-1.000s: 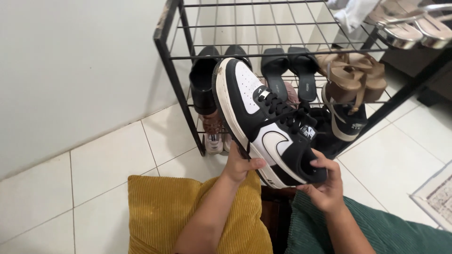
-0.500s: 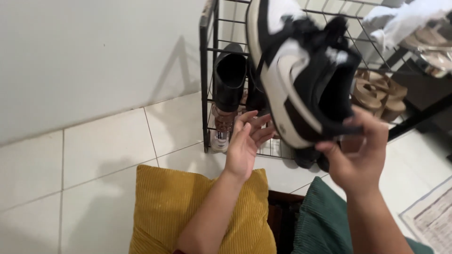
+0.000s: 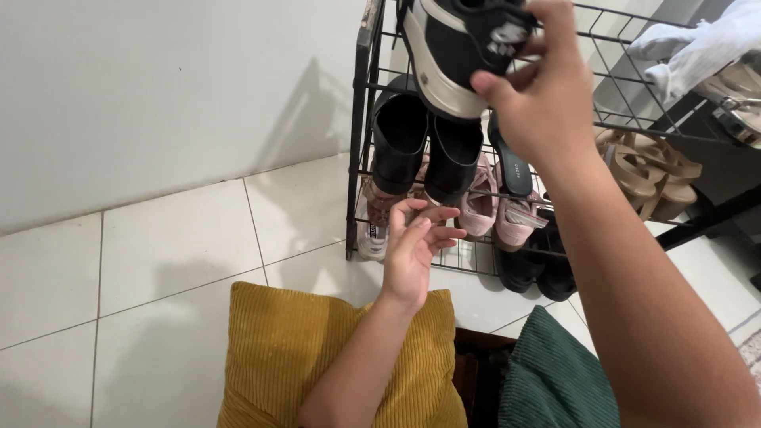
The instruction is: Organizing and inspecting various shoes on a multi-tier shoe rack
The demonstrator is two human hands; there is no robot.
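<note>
R hand (image 3: pixel 547 103) grip clamped on black/white sneaker (image 3: pixel 456 51) at top center of frame by wire shoe rack (image 3: pixel 361 119), L hand (image 3: pixel 414 246) empty, fingers spread, mid-frame.

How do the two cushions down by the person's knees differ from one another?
The yellow cushion is mustard-coloured; the green cushion is dark green. The yellow cushion lies under the left forearm, on the side of the left hand, while the green cushion sits beside the right arm, whose right hand holds a black-and-white sneaker up at the shoe rack. More of the yellow cushion shows; the green cushion is partly hidden. Both have ribbed, corduroy-like fabric.
</note>
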